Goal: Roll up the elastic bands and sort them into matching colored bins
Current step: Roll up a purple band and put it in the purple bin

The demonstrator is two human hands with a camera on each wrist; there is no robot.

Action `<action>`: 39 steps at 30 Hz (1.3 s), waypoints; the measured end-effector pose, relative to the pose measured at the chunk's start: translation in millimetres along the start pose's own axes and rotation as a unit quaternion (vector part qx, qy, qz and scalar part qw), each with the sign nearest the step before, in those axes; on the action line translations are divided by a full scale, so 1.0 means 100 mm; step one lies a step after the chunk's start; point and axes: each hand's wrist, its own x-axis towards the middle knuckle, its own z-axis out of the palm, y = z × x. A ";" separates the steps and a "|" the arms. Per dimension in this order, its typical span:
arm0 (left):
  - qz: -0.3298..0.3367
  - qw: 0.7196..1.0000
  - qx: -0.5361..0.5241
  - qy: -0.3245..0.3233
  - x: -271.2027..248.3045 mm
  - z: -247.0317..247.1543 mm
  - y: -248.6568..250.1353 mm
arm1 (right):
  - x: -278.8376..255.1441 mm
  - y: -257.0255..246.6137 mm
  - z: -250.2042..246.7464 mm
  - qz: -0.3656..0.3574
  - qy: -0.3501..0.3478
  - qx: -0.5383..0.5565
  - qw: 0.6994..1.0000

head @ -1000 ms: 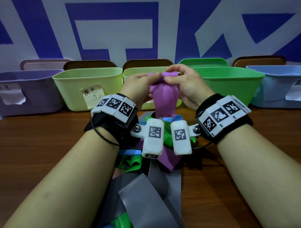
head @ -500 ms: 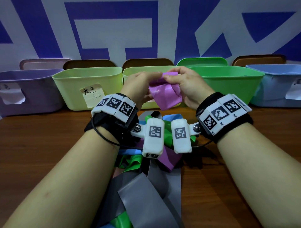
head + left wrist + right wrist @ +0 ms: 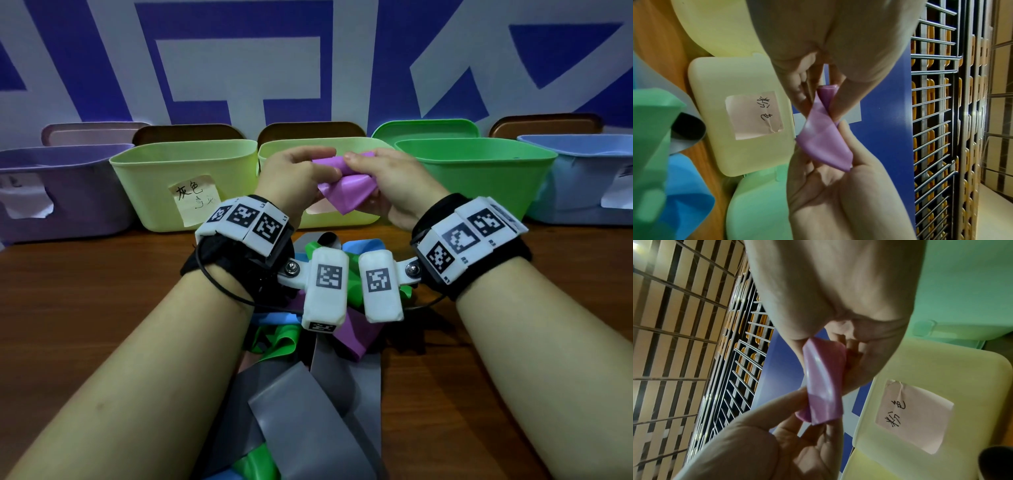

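The left hand and right hand each pinch an end of the thin purple elastic band with curled fingers, holding it above the desk to tighten the roll; its loose tail hangs between them.

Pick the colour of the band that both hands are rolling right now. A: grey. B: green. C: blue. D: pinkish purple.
D: the left hand and right hand both pinch a pinkish-purple band held above the table, with its top edge rolled into a tube; the grey bands, the green band and the blue band lie untouched in the pile below the wrists.
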 end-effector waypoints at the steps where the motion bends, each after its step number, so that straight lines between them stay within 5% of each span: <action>1: -0.005 1.000 -0.006 0.000 0.00 0.00 0.00 | 0.00 -0.01 -0.01 0.001 -0.002 0.012 1.000; 5: -0.052 0.999 -0.008 -0.005 -0.02 0.03 -0.01 | 0.00 -0.02 -0.02 -0.004 -0.001 0.032 0.999; 24: -0.069 0.996 0.019 -0.049 -0.05 0.03 -0.03 | 0.02 -0.01 0.02 -0.059 0.029 0.100 0.993; 39: -0.056 0.998 -0.006 -0.039 -0.04 0.02 -0.04 | -0.01 -0.02 0.03 -0.050 0.048 0.042 0.997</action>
